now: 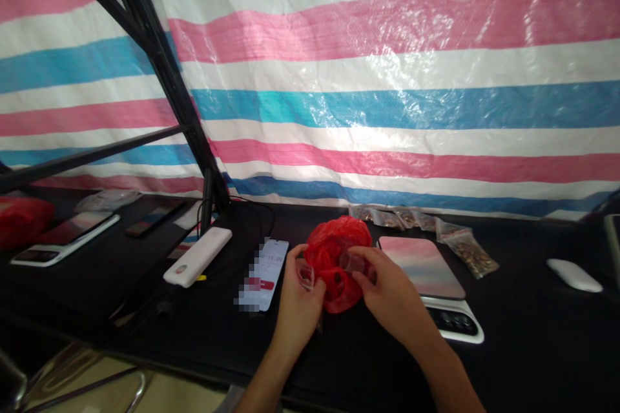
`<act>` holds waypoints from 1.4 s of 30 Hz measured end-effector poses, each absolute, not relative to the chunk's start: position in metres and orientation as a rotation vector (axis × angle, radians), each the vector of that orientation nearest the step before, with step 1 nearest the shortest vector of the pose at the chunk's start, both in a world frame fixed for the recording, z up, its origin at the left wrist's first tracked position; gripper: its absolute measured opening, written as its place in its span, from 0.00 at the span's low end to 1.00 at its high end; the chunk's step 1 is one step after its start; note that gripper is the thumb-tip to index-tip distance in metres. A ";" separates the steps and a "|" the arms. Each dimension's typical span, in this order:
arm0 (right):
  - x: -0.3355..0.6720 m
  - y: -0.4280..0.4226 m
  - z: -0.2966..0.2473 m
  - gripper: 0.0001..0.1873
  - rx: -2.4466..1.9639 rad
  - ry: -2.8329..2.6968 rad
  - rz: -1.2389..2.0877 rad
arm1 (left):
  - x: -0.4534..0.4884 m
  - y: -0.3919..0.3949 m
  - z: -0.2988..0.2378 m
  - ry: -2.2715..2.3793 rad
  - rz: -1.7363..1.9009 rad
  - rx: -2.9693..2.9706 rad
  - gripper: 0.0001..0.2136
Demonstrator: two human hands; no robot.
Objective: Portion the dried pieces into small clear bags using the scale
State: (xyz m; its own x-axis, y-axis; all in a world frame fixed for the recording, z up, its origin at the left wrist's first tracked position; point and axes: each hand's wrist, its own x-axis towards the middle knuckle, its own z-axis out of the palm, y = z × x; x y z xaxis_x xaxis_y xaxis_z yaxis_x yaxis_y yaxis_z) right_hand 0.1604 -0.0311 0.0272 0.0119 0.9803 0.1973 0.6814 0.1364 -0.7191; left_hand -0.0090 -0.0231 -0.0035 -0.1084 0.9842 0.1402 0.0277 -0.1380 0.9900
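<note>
A crumpled red plastic bag (339, 235) sits on the black tabletop between my hands. My left hand (301, 290) is at the bag's left side, its fingers curled around a small clear plastic piece with a rounded rim (306, 276). On the other side, my right hand (387, 281) pinches a small clear plastic cup (354, 262) against the front of the bag. Just right of that hand lies a flat scale with a shiny plate (421, 264), its white-edged front partly behind my forearm. The bag's contents are hidden.
Small zip bags of brown bits (469, 251) lie along the back. A lit phone (266, 274) and a white power bank (198, 258) are to the left; a white mouse-like object (574, 275) is far right. A black metal frame (167, 77) rises before striped sheeting (387, 103).
</note>
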 end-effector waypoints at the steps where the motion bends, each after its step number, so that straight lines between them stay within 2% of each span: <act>1: 0.161 -0.031 0.030 0.19 -1.566 -1.713 0.538 | -0.008 -0.023 -0.005 1.262 1.415 1.333 0.26; 7: 0.145 -0.036 0.043 0.18 -1.251 -1.772 0.467 | 0.000 -0.027 -0.012 1.357 1.510 1.623 0.27; 16: 0.134 -0.036 0.042 0.30 -1.191 -2.096 0.231 | 0.006 -0.027 -0.020 1.298 1.477 1.593 0.28; 20: 0.134 -0.035 0.041 0.28 -1.153 -2.096 0.195 | 0.003 -0.029 -0.018 1.292 1.469 1.637 0.28; 25: 0.139 -0.027 0.032 0.21 -1.246 -1.823 0.146 | -0.001 -0.030 -0.011 1.407 1.547 1.670 0.30; 30: 0.139 -0.018 0.019 0.22 -1.499 -1.791 0.239 | -0.006 -0.034 0.000 1.445 1.570 1.722 0.29; 33: 0.132 -0.021 0.023 0.22 -1.468 -1.771 0.318 | -0.008 -0.036 0.005 1.490 1.607 1.746 0.30; 38: 0.122 -0.039 0.044 0.15 -1.189 -1.834 0.653 | -0.012 -0.037 0.004 1.564 1.623 1.885 0.30; 42: 0.120 -0.043 0.046 0.09 -1.132 -1.880 0.728 | -0.010 -0.039 0.001 1.597 1.628 1.981 0.31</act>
State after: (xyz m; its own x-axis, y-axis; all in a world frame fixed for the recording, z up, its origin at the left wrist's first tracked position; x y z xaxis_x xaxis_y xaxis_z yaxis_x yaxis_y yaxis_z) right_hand 0.1204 -0.0429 0.0459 -0.2734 0.8994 0.3412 0.4348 0.4319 -0.7902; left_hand -0.0096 -0.0387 0.0011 -0.1359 0.7555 0.6409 0.6262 -0.4358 0.6465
